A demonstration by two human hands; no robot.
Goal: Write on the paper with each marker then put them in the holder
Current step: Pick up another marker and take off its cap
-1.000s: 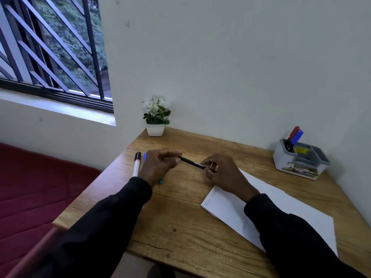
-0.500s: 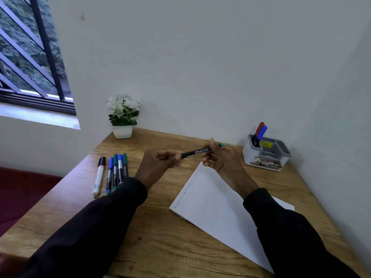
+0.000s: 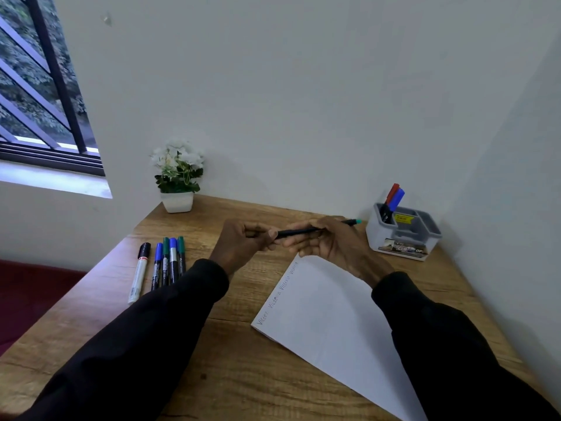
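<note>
Black marker (image 3: 299,231) near holder (image 3: 403,238), probably light, stiff; left hand (image 3: 243,241) pinches far end, right hand (image 3: 331,241) wraps barrel, the surest hold.

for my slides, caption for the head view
Left hand and right hand hold a marker above the desk, holder nearby.

The black marker (image 3: 299,231) is level in the air. Five markers (image 3: 165,262) lie by the counter's (image 3: 236,375) left edge. The white paper (image 3: 328,314) lies near the front, and the grey holder (image 3: 379,238) stands in the back right corner.

Desk (image 3: 230,344) lies open from paper (image 3: 328,323) to holder (image 3: 383,238); walls (image 3: 303,101) flank holder.
</note>
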